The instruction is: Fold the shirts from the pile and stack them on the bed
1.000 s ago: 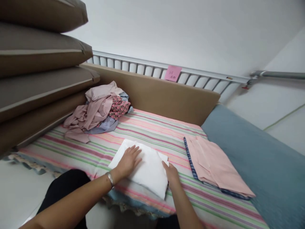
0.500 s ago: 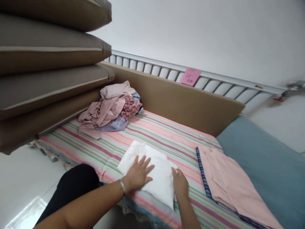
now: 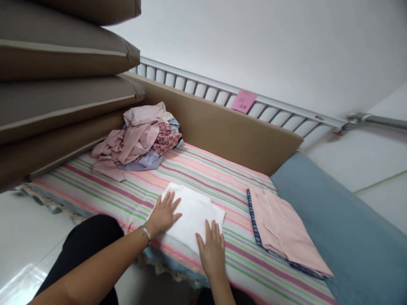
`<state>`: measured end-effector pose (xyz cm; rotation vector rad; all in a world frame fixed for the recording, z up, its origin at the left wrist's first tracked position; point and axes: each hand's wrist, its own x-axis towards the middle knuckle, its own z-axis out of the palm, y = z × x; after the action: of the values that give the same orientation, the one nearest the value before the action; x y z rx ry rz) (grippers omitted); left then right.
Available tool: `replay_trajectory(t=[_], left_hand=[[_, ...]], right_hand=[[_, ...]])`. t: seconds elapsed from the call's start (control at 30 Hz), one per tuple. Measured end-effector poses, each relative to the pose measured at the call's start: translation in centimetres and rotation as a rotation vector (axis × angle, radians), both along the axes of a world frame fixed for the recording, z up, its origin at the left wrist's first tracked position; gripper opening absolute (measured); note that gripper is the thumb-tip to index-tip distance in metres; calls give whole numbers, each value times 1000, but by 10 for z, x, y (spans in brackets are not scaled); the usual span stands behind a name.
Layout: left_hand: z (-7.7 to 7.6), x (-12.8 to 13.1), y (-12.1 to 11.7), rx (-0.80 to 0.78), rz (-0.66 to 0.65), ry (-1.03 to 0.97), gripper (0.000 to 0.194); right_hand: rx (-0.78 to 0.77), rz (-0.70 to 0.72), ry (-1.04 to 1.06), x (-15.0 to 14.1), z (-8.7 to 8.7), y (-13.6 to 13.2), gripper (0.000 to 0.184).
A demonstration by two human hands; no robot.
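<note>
1. A folded white cloth (image 3: pixel 190 209) lies under both hands' fingers, its longer axis running roughly left to right.
2. Left hand (image 3: pixel 163 215) rests on its left end, right hand (image 3: pixel 212 252) at its near right; fingers spread, pinching nothing.
3. Beneath: a striped sheet (image 3: pixel 133 191). Right: folded pink fabric (image 3: pixel 282 224). Far left: crumpled clothes (image 3: pixel 140 142).
4. Behind: a brown board (image 3: pixel 229 131), white wall (image 3: pixel 254 46).

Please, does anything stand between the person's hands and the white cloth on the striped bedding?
Nothing visible does: the left hand and right hand lie open on the white cloth. The folded pink cloth is to its right, apart from it.
</note>
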<state>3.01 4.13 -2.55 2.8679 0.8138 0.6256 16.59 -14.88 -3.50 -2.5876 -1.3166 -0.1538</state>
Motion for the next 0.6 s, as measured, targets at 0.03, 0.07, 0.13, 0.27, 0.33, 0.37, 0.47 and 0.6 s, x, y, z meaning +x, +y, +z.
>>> replay_trajectory(t=[0.03, 0.07, 0.13, 0.27, 0.33, 0.37, 0.47, 0.6], left_hand=[[-1, 0, 0, 0, -1, -13, 56], [-1, 1, 0, 0, -2, -23, 55], [-2, 1, -1, 2, 4, -31, 55], [0, 2, -1, -1, 13, -13, 55], [2, 2, -1, -11, 14, 1, 56], [3, 1, -1, -18, 14, 6, 56], [5, -7, -1, -23, -43, -2, 54], [1, -33, -5, 22, -178, -30, 54]], right_hand=[[-6, 1, -7, 2, -1, -1, 67], [-8, -1, -13, 4, -1, -2, 67], [-8, -9, -19, 7, -1, -3, 66], [5, -39, -30, 8, -4, -3, 67], [11, -51, -31, 9, -6, -2, 67], [13, -57, -28, 10, -6, -1, 67], [5, -64, -11, 12, -8, -1, 67], [-17, -41, 20, 18, -6, -4, 63]])
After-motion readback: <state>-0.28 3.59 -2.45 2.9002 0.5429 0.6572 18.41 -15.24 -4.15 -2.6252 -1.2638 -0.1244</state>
